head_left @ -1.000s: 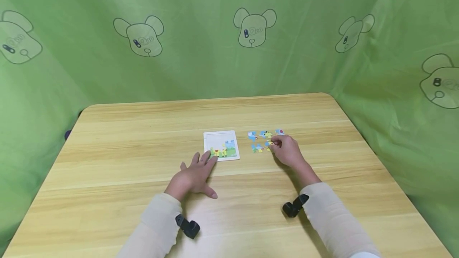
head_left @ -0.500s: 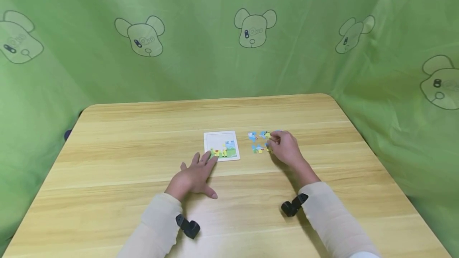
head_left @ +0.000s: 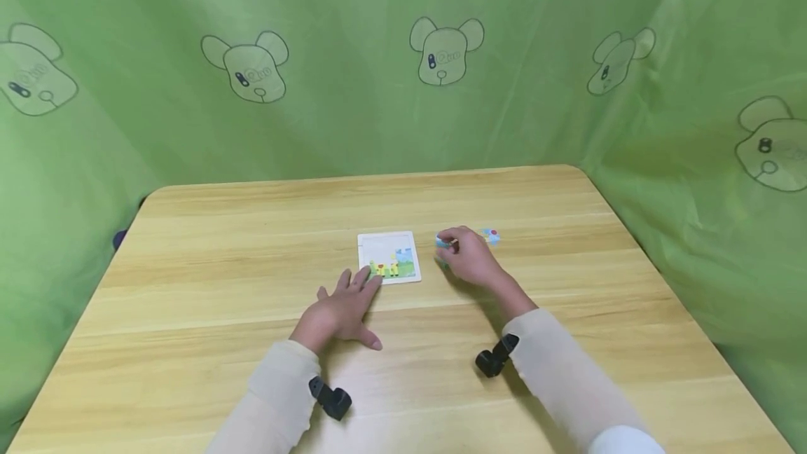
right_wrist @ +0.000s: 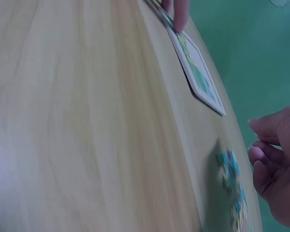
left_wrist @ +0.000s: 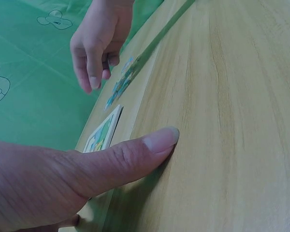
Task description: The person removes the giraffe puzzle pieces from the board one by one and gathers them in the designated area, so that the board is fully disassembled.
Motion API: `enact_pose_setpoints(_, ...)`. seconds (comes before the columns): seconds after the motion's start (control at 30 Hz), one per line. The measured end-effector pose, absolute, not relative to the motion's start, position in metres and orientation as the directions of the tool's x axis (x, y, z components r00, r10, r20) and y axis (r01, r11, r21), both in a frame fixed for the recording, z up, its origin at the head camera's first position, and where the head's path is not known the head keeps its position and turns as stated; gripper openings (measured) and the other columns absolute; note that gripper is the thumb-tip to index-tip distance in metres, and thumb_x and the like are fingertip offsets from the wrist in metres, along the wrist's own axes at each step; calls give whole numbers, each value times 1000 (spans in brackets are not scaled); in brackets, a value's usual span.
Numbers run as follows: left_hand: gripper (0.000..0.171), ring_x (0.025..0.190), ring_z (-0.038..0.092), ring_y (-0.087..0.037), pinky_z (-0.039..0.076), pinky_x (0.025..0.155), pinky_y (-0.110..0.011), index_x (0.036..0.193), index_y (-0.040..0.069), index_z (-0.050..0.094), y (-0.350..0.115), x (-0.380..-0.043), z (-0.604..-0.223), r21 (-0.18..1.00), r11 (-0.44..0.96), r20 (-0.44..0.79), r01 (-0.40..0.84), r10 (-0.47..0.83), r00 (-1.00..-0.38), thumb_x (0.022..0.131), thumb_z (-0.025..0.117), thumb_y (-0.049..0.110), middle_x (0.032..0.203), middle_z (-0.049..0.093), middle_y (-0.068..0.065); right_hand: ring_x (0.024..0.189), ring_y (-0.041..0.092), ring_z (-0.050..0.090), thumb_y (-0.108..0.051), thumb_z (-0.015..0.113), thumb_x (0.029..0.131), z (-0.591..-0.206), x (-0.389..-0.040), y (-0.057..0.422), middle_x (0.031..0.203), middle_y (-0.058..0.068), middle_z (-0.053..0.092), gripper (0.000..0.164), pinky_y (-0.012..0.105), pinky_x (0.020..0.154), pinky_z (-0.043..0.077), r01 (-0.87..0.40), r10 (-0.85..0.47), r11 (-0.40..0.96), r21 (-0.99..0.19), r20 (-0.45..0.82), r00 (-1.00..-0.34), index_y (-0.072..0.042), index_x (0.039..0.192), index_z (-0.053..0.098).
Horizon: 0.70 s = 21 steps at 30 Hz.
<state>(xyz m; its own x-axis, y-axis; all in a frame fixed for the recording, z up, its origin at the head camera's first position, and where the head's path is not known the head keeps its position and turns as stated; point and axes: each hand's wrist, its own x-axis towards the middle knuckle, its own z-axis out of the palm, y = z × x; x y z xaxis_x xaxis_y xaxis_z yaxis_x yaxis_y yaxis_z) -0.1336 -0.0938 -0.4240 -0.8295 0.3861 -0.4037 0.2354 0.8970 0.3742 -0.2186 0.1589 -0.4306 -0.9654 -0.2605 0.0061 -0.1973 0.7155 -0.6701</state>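
A white-bordered jigsaw tray (head_left: pixel 385 234) lies on the table, with fitted pieces showing a yellow animal on grass along its bottom and right side. My left hand (head_left: pixel 340 310) is spread flat, its fingertips on the tray's lower left edge and the thumb out on the tabletop. To the right of the tray my right hand (head_left: pixel 469 259) hovers over several loose jigsaw pieces (right_wrist: pixel 234 186), hiding most of them in the head view. Its fingers are loosely bent, and no piece shows between thumb and fingertips in the right wrist view. One loose blue piece with a red spot (head_left: pixel 492 235) shows beyond the hand.
The wooden table (head_left: pixel 252 230) has rounded far corners. Green cloth (head_left: pixel 353 125) printed with bear heads hangs behind it and at both sides. A black wrist camera (head_left: pixel 330 398) is strapped to the left sleeve, another camera (head_left: pixel 497 356) to the right one.
My right hand has moved left over the loose pieces, from the right part of the group to its left part, closer to the tray. The left hand and tray have stayed put.
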Motion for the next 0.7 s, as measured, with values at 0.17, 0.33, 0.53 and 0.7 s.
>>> enact_pose_setpoints(0.17,118,143,3,-42,11,102,-74,152,19,14,-93,-135,-423,369,899,-406,236,384,-829,61,81,53,159,2,-10,86,20,57,-13,67,86,-432,-220,141,110,14,61,35,32,76,50,-225,-307,733,-642,-18,-952,1,118,61)
enact_pose_setpoints(0.33,118,143,3,-42,11,102,-74,152,19,14,-94,-135,-424,371,900,-408,231,381,-829,61,80,53,159,2,-10,84,18,55,-13,66,86,-436,-220,127,109,11,61,33,30,73,48,-263,-356,746,-612,-32,-934,-1,117,62)
enact_pose_setpoints(0.53,118,143,3,-43,12,101,-75,152,19,15,-95,-135,-426,376,894,-401,243,393,-827,61,80,54,159,3,-10,80,17,52,-11,66,86,-439,-220,118,103,8,59,36,28,69,45,-291,-405,746,-598,-61,-912,-2,120,61)
enact_pose_setpoints(0.7,118,143,4,-43,13,101,-74,152,19,14,-95,-135,-426,362,898,-401,250,393,-827,61,79,56,159,3,-10,83,18,51,-11,67,85,-440,-222,114,102,9,59,39,31,74,45,-363,-459,742,-564,-32,-888,-2,122,60)
